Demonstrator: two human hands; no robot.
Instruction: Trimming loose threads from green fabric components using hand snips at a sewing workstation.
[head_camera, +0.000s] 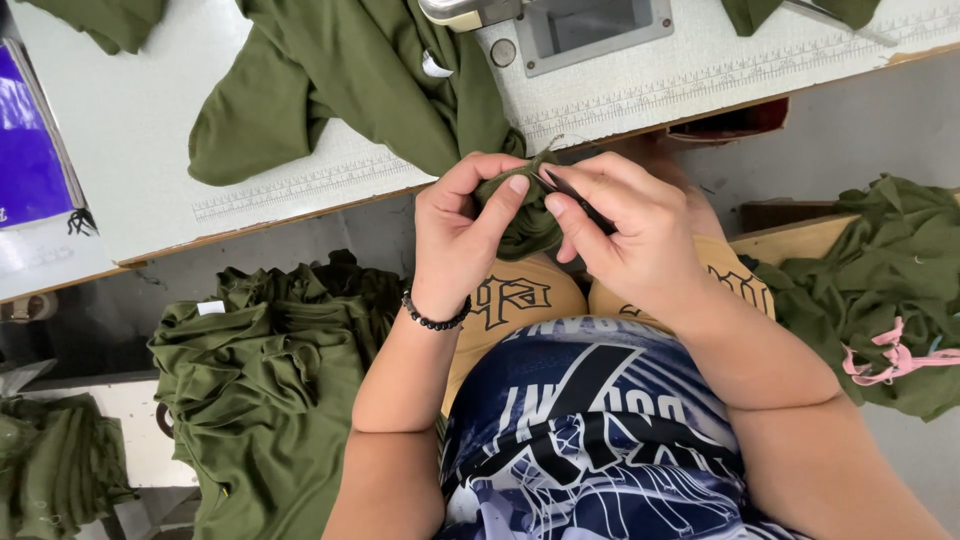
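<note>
A purple folder (25, 150) lies at the far left edge of a pale sewing table (130, 130), with a small heap of olive cloth (55, 465) on a low stand below it. Next along, a tall pile of olive green garments (265, 390) sits beside the seated person's knee. On the table above, one olive green garment (350, 80) spills over the front edge and hangs down into the person's hands. The left hand (460, 235), a black bead bracelet (435, 320) at its wrist, pinches a bunched fold of that garment between thumb and forefinger, the other fingers curled in behind it. Just beside it and touching the same fold, the right hand (625, 235) grips small dark thread snips (578, 203) between pressed-together thumb and fingers, the tip pointing at the cloth. Whether the blades are open cannot be told. The machine's metal plate (590, 30) shows at the top. At far right, another heap of olive garments (890, 290) rests on a wooden surface, a pink strip (895, 358) lying across it.
</note>
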